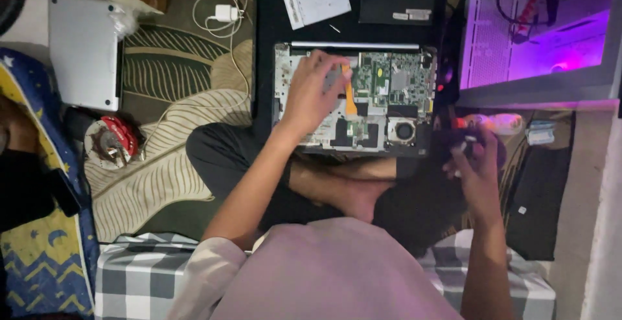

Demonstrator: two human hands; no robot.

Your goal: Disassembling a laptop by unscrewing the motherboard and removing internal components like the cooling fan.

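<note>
Head view shows the left hand [311, 93] resting palm-down on an opened laptop [353, 96], its fingers curled onto the bare innards just left of the green circuit board [392, 80]. Whether it pinches anything I cannot tell; an orange pry strip [350, 96] stands right beside its fingertips. The right hand [476, 164], off to the laptop's right and nearer the body, is closed around a small dark tool [463, 142] (a screwdriver, probably, but it is blurred). The laptop lies just beyond the crossed legs.

Risk, as I judge it: the light is dim, and a finger pressing or sliding on the exposed board could bend a connector or tear a ribbon; the fan [404, 130] sits close below the hand's reach too.

Far left of the left hand, a round tin [110, 142] on the leaf-patterned rug [168, 164] holds what look like small metal parts, with a red piece at its rim. A closed silver laptop [84, 51] lies beyond that.
</note>
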